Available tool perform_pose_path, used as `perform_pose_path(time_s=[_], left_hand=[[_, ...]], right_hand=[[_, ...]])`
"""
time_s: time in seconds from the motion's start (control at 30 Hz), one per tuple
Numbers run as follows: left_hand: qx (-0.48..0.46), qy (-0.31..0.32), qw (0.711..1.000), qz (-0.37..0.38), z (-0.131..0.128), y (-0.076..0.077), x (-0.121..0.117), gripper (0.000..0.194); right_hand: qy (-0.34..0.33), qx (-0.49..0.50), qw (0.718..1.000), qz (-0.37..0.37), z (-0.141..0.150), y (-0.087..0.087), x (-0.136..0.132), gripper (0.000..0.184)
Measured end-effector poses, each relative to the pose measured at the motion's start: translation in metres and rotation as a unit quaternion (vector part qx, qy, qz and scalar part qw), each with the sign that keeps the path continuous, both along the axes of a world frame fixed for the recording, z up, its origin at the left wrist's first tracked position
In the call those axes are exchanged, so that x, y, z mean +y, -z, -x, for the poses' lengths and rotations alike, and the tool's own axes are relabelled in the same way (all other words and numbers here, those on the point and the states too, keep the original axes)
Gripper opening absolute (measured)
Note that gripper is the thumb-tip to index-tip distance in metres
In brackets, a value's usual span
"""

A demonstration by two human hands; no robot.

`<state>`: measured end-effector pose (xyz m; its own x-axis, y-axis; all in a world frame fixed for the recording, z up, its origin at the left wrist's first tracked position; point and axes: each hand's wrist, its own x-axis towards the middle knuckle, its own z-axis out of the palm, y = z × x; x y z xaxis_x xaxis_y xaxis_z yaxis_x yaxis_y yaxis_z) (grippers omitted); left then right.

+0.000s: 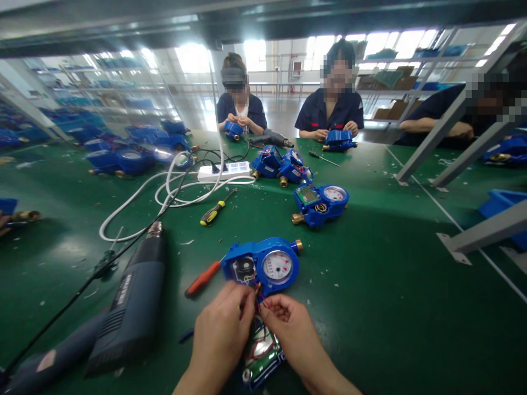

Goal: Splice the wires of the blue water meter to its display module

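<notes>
Pinching thin wires [259, 296] beside a blue meter [258, 262]

Left hand [224, 323] and right hand [293, 326]: fingers seem clamped on the wires. The meter lies just far of them on the tabletop [379, 291], circuit board [263, 354] near; I'd fear a sharp tug tearing a wire loose.

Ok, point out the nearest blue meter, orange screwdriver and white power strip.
Nearest blue meter [259, 257]: head view, blue housing beside the dial.
Orange screwdriver [203, 279]: head view, handle.
White power strip [225, 174]: head view, casing.
</notes>
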<state>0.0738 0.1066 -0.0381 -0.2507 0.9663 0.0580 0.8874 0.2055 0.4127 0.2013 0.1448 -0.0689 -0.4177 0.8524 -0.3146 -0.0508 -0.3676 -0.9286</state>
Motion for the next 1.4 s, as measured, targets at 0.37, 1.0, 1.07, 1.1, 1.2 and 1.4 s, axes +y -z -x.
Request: perform_pose_path(time_s=[0.37, 1.0, 1.07, 1.1, 1.2, 1.4], left_hand=[[-0.073, -0.03, 0.997, 0.0, -0.003, 0.008, -0.014, 0.022], [-0.061, -0.055, 0.997, -0.001, -0.011, 0.017, -0.023, 0.019], [-0.004, -0.063, 0.998, -0.004, -0.013, 0.016, -0.022, 0.015], [0.026, -0.062, 0.998, -0.013, -0.014, 0.015, -0.021, 0.015], [0.102, -0.034, 0.992, -0.058, -0.016, 0.017, -0.018, 0.016], [0.242, 0.004, 0.959, -0.147, -0.012, 0.014, -0.008, 0.011]], right_hand=[[0.011, -0.125, 0.981, -0.15, -0.005, 0.001, -0.002, 0.009], [-0.022, -0.306, 0.916, -0.26, -0.003, -0.013, -0.001, 0.009], [-0.017, -0.302, 0.919, -0.254, -0.002, -0.011, 0.0, 0.01], [-0.015, -0.298, 0.921, -0.252, -0.002, -0.01, 0.0, 0.01], [-0.013, -0.285, 0.926, -0.248, -0.002, -0.007, 0.0, 0.011], [-0.002, -0.275, 0.928, -0.251, -0.001, -0.004, -0.001, 0.013]])
